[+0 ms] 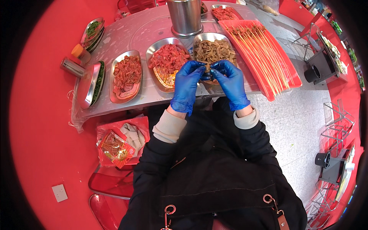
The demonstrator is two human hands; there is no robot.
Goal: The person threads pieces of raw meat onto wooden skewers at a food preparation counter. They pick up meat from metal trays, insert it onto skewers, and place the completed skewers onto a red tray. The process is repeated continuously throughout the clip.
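My left hand (pixel 185 84) and my right hand (pixel 231 83), both in blue gloves, meet over the near end of an oval metal tray (pixel 212 35). Pinched between their fingertips is a small brown strip of food (pixel 207 67). Similar brown strips (pixel 215 49), which look like sliced meat or offal, fill that tray. To the right a long red plastic tray (pixel 293 80) carries many bamboo skewers (pixel 266 61), with pieces of meat (pixel 250 31) threaded on their far ends. Left of my hands, raw red meat pieces (pixel 168 57) lie in another metal tray (pixel 153 46).
A third meat tray (pixel 111 86) and stacked trays with greens (pixel 99 83) stand leftward, beside an orange-capped jar (pixel 80 53). At the back rises a steel cylinder (pixel 185 20). A red stool (pixel 100 126) below the table (pixel 129 105) bears a packet (pixel 116 146) and a cloth (pixel 133 138).
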